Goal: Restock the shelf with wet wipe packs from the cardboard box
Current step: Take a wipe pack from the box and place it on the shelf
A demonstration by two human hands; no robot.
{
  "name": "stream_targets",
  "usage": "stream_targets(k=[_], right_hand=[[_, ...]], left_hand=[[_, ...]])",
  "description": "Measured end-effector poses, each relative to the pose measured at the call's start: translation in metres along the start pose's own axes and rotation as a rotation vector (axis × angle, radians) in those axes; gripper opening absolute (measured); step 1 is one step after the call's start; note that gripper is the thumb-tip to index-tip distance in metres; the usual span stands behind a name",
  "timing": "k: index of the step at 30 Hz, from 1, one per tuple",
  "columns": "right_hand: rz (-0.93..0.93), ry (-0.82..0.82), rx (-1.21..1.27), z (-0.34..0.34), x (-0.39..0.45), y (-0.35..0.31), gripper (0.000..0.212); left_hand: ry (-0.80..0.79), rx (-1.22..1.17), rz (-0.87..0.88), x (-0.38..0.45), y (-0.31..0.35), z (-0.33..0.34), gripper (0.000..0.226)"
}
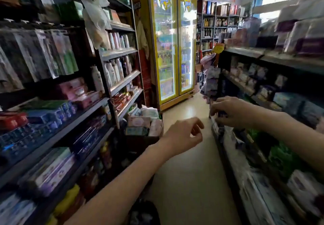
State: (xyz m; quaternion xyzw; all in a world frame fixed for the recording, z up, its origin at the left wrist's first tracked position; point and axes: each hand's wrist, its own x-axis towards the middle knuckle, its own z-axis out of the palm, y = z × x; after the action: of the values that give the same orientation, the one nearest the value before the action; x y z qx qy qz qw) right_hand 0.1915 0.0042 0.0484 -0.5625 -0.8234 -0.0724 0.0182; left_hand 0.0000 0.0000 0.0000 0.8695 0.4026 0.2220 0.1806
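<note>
A cardboard box (140,141) stands on the aisle floor by the left shelving, with several wet wipe packs (139,122) in pink, white and green inside. My left hand (184,135) hovers just right of the box, its fingers loosely curled and holding nothing. My right hand (231,111) reaches to the front end of the right shelf (228,142) and pinches a small dark pack (221,114) there. The picture is blurred by motion.
Dark shelving (98,105) full of toiletries lines the left side. More stocked shelves run along the right (280,60). A yellow double-door drinks fridge (172,44) closes the aisle's far end. The beige floor (191,181) runs between the shelf rows.
</note>
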Motion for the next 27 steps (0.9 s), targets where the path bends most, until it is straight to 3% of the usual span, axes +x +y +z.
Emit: stream_targets(k=[9, 14, 21, 27], right_hand=[[-0.033, -0.067, 0.012, 0.07, 0.186, 0.111, 0.028], [-0.14, -0.132, 0.01, 0.113, 0.286, 0.124, 0.034], [-0.207, -0.204, -0.147, 0.166, 0.431, 0.149, 0.067], [-0.224, -0.268, -0.159, 0.195, 0.561, 0.164, 0.077]], left_hand=[[-0.06, 0.046, -0.283, 0.191, -0.118, 0.032, 0.028], [-0.172, 0.257, -0.33, 0.243, -0.207, 0.038, 0.031], [-0.23, 0.4, -0.577, 0.313, -0.373, 0.029, 0.051], [-0.289, 0.465, -0.829, 0.352, -0.49, -0.005, 0.059]])
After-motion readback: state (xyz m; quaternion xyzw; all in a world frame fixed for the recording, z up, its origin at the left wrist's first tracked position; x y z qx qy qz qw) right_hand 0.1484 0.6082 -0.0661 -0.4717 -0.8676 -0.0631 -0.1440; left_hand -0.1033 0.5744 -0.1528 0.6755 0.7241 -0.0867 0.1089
